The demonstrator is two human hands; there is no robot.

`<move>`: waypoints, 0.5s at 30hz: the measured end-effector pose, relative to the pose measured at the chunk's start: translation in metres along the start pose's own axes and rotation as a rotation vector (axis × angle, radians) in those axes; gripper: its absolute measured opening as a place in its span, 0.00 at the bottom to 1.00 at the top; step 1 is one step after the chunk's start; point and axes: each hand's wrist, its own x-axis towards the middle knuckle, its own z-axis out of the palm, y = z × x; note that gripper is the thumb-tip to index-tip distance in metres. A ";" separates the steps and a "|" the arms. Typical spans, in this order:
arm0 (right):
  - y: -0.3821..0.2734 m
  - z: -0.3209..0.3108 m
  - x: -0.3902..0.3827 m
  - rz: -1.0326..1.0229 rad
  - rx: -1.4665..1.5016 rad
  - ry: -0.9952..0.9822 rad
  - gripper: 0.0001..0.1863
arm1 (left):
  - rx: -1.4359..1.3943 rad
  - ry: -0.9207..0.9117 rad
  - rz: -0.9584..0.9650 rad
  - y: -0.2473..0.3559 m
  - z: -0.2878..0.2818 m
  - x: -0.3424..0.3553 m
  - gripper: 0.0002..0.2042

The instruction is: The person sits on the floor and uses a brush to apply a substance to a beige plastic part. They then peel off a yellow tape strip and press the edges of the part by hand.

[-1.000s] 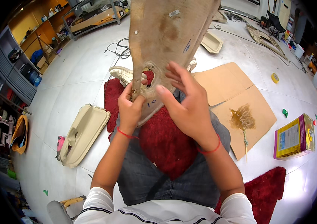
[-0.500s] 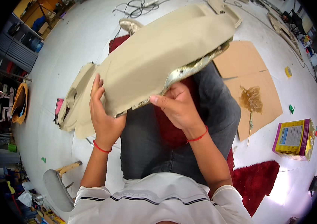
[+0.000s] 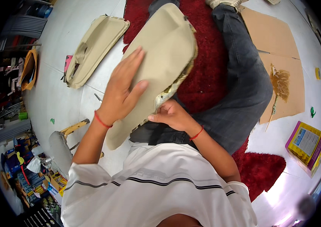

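Note:
A long beige covered trim panel [image 3: 160, 53] stands tilted over my lap, its smooth face towards me. Along its right side the edge is rough, with yellowish residue and a greyish-white strip. My left hand [image 3: 124, 89] lies on the beige face, fingers stretched out and thumb apart. At the lower right edge, my right hand [image 3: 170, 113] grips the panel's rim between thumb and curled fingers; its fingertips are partly hidden. A second beige trim panel [image 3: 102, 47] rests on the floor at the left.
A red shaggy rug [image 3: 206, 56] lies under my legs. Cardboard [image 3: 293, 90] on the right bears a brown glue smear and a thin stick [image 3: 271, 113]. Nearer stands a yellow-purple can [image 3: 306, 147]. At left are a padded grey stool [image 3: 60, 149] and cluttered shelves.
The held panel has swung more upright, its far end moving left. My left hand has shifted from its left edge onto its face; my right hand still holds the rim. The view has also shifted.

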 end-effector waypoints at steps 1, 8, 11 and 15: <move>0.000 0.000 0.004 0.085 -0.120 -0.041 0.21 | -0.060 0.036 -0.028 0.006 0.009 0.010 0.35; -0.047 0.002 -0.019 -0.281 -0.287 0.171 0.35 | -0.245 0.154 -0.029 -0.011 0.038 0.025 0.33; -0.073 -0.008 -0.023 -0.447 0.087 0.312 0.31 | -0.233 0.110 -0.007 -0.008 0.040 0.024 0.34; -0.109 -0.002 -0.015 -0.454 -0.064 0.494 0.24 | -0.138 0.104 0.103 -0.003 0.031 0.036 0.38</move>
